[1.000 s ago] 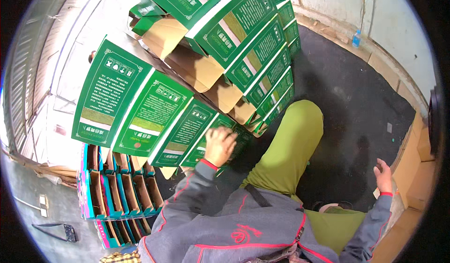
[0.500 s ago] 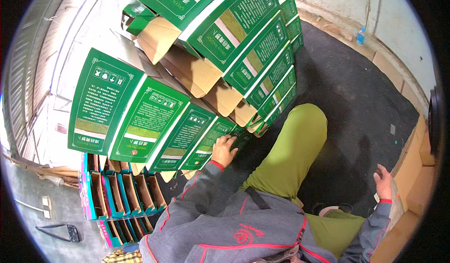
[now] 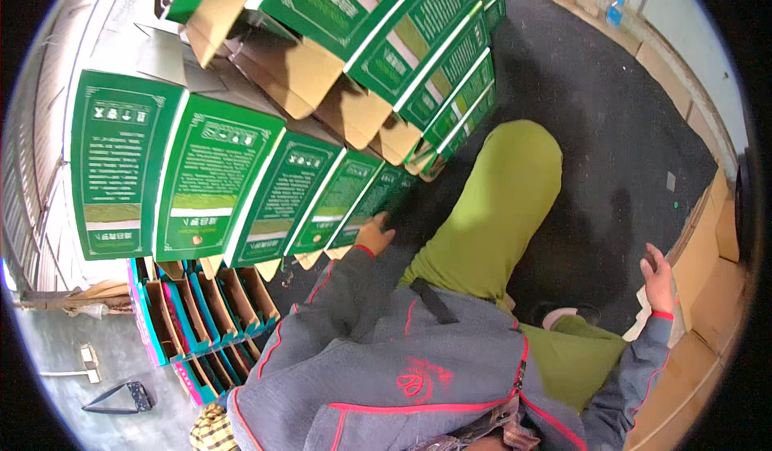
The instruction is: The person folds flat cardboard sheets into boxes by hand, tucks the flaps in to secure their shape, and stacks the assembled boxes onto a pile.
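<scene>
Against the lowest of the stacked green cartons [image 3: 354, 202], the left hand [image 3: 374, 234] rests with fingers curled on the box's edge, touching it; whether it grips I cannot tell. More green cartons rise above it, blue ones [image 3: 201, 314] lie below-left. The right hand [image 3: 659, 274] hangs loosely open, holding nothing, just beside flat brown cardboard [image 3: 708, 290].

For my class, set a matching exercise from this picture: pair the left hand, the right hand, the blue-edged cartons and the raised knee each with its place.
Things:
1. left hand
2. right hand
3. blue-edged cartons
4. raised knee

Places:
A. below the row of green boxes, lower left
B. against the lowest green box
C. near the flat brown cardboard, far right
D. middle, over the dark floor

Pairs: 1-B, 2-C, 3-A, 4-D
</scene>
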Demonstrator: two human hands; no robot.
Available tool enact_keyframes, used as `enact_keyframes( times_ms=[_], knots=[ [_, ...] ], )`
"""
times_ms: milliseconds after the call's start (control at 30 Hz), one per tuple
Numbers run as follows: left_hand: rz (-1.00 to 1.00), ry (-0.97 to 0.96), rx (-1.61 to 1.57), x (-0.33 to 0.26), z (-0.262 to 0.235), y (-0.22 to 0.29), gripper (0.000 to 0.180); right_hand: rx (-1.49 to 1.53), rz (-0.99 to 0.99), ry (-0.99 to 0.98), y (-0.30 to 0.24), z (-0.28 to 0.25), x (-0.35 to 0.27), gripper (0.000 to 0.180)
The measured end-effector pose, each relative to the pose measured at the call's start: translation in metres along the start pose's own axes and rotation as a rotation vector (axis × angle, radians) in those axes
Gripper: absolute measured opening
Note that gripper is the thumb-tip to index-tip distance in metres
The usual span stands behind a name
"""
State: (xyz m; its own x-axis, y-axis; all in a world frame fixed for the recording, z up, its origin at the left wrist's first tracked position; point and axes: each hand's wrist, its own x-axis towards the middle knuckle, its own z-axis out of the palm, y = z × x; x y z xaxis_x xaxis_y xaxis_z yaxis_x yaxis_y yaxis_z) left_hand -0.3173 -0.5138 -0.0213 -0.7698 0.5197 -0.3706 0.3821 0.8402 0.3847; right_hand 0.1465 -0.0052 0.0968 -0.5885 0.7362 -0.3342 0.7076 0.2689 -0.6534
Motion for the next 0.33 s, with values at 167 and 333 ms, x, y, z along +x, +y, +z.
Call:
enact_keyframes(
  times_ms=[167, 333],
  knots=[
    [-0.022, 0.047, -0.169, 0.006, 0.037, -0.039, 0.063, 0.006, 0.063, -0.004, -0.003, 0.005, 0.000, 0.042],
    [-0.063, 0.043, -0.315, 0.028, 0.081, -0.109, 0.075, -0.031, 0.035, -0.081, 0.036, 0.009, 0.018, 0.052]
  ],
)
